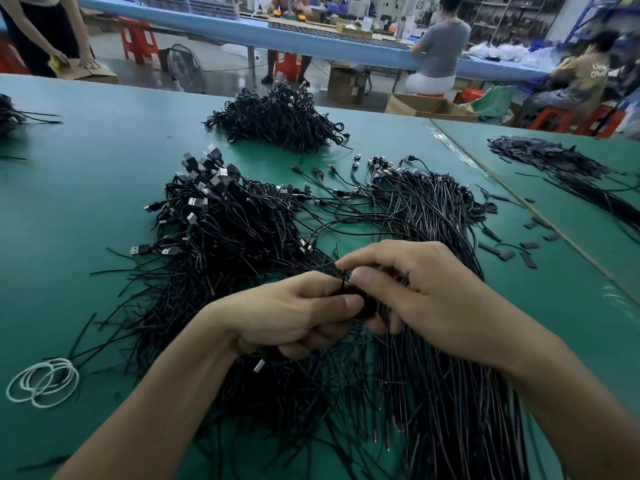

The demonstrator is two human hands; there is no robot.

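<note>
Head view shows your green desk (pixel 86 209) spread with heaped USB cables (pixel 221 216), and both your forearms reach in over them toward the middle. Your left grip (pixel 294 317) and right grip (pixel 426 292) meet thumb to thumb, each curled tight and pinching one black cable (pixel 363 306) over the pile.

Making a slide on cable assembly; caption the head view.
Left hand and right hand pinch a black cable over heaps of USB cables on a green table.
</note>
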